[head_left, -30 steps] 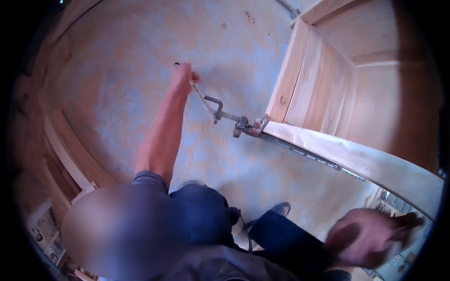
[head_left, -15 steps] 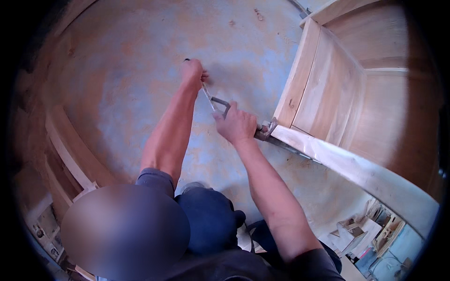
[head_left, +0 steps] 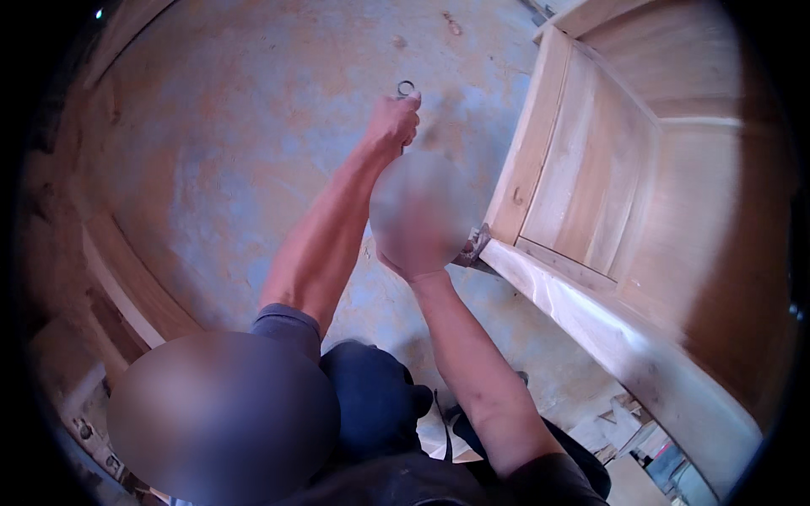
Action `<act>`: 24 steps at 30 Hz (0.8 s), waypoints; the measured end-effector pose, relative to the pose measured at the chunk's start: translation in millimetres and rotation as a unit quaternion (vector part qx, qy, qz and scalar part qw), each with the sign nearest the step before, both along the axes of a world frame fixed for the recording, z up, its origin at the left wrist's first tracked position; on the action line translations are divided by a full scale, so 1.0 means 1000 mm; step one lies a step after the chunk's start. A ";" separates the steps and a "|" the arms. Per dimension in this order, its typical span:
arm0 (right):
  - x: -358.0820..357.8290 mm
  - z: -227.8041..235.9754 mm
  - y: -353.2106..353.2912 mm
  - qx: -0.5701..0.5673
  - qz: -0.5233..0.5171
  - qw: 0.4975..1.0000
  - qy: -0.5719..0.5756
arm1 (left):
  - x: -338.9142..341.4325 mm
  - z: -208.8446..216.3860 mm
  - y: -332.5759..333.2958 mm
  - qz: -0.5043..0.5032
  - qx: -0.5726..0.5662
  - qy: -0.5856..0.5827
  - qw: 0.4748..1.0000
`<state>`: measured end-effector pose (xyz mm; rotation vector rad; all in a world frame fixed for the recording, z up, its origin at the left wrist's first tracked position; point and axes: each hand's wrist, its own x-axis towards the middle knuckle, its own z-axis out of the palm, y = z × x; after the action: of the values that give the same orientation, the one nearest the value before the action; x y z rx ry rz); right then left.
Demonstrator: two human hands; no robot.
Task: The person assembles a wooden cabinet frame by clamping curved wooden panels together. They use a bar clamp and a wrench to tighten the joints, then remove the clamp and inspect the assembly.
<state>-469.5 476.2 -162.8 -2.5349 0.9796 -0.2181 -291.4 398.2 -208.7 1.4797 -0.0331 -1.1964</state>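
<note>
My left hand (head_left: 393, 124) is closed round a slim metal rod whose dark ring end (head_left: 406, 88) sticks out beyond the fist. A short bit of the rod shows below the fingers. Closer to me, my right hand (head_left: 413, 253) is mostly covered by a blurred patch, so its fingers and anything in them are hidden. Just right of it, a rusty metal clamp (head_left: 474, 244) sits at the near left corner of a wooden panel frame (head_left: 527, 160). The clamp's handle end lies behind the blur.
A long pale rail (head_left: 624, 346) runs from the clamp toward the lower right. Wooden boards (head_left: 126, 278) stand at the left. Scraps and loose items (head_left: 629, 426) lie at the lower right. The floor (head_left: 245, 160) is stained with dust.
My left hand has moved right and slightly away from me, and the rod's ring end now shows clearly. The right hand, earlier gripping the clamp's handle end, is now blurred over.
</note>
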 end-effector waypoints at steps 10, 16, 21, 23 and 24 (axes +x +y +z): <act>0.002 -0.020 0.007 -0.007 0.022 1.000 0.009 | -0.016 0.079 0.047 0.043 -0.201 -0.054 0.977; -0.019 -0.035 -0.013 0.012 0.096 0.990 -0.107 | -0.066 0.137 0.118 0.029 -0.212 -0.194 0.957; -0.091 0.014 0.031 0.010 0.058 0.997 -0.053 | -0.111 0.125 0.233 -0.027 -0.253 -0.205 0.945; -0.126 0.012 0.046 0.050 -0.034 0.995 -0.077 | -0.126 0.097 0.286 -0.111 -0.311 -0.287 0.899; -0.139 0.009 0.056 0.108 -0.092 0.989 -0.050 | -0.127 0.088 0.303 -0.150 -0.336 -0.304 0.879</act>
<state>-608.4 531.7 -153.6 -2.2188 1.1321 -0.2744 -418.5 701.0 -120.2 1.1736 -1.0395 -0.7733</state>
